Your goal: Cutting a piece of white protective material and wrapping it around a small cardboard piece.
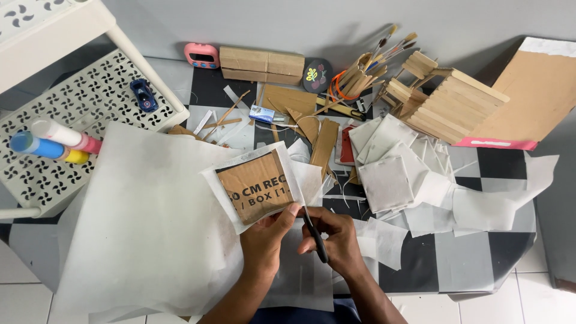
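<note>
Left hand (264, 237) pinches a brown cardboard square wrapped in thin white paper (255, 183), held above the large white paper sheet (150, 222); right hand (336, 237) is closed round black scissors (315, 231) at its lower edge. Several paper-covered white squares (387, 180) lie finished, well right. White perforated plastic rack (78, 102) holds glue tubes (48, 144) and a blue toy car (144, 95).

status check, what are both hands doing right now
Left hand pinching cardboard square wrapped in white paper. Right hand working black scissors at its lower edge. Cut paper squares piled to the right, not in the way.
</note>
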